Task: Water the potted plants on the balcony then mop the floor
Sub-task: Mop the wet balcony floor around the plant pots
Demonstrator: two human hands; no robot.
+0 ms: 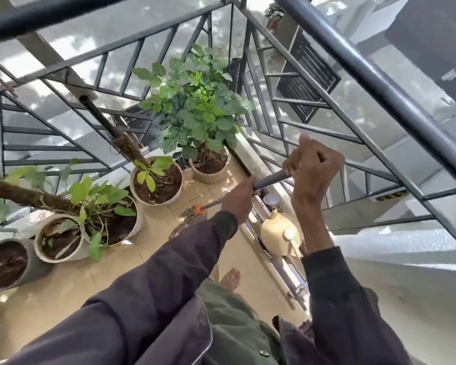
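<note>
A grey mop handle (270, 179) slants down to an orange collar (201, 209) and a dark stringy mop head (188, 219) lying on the beige tiled floor (216, 192). My right hand (312, 164) grips the top of the handle. Lower down the same handle, my left hand (238, 200) holds it. A leafy bush in a ribbed cream pot (209, 171) stands in the far corner. A white pot (157, 181) with yellow-green leaves sits beside it. Three more pots line the left side, the nearest grey one (7, 264) holding bare soil.
A cream watering can (277, 231) stands on the right by the door track. Grey metal railing (313, 80) closes the balcony on the left and far sides. My bare foot (231, 277) is on the tiles behind the mop.
</note>
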